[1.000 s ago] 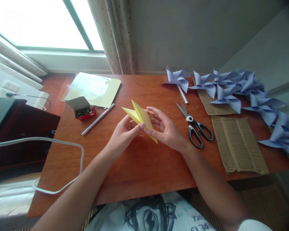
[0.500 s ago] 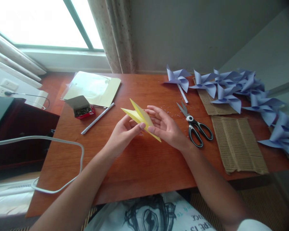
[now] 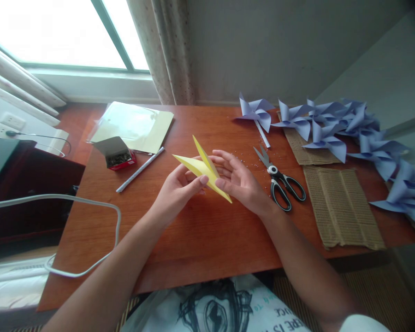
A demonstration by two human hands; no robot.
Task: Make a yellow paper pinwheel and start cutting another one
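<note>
A folded yellow paper point(image 3: 201, 165) with pointed flaps is held just above the middle of the wooden table point(image 3: 200, 235). My left hand point(image 3: 178, 189) pinches its lower left part between thumb and fingers. From the right, my right hand point(image 3: 240, 182) grips it, thumb on the front flap and fingers behind. One flap stands up steeply between the two hands.
Black-handled scissors point(image 3: 280, 180) lie just right of my right hand. Cardboard pieces point(image 3: 342, 207) and several lilac paper pinwheels point(image 3: 325, 127) fill the right side. A white rolled stick point(image 3: 140, 169), a red box of pins point(image 3: 119, 159) and a pack of paper point(image 3: 133, 127) lie left. A white cable point(image 3: 90, 267) loops at the left edge.
The upper yellow flap has been lifted to stand more upright, and my right thumb has slid a little along the paper's lower edge. Both hands stay in place.
</note>
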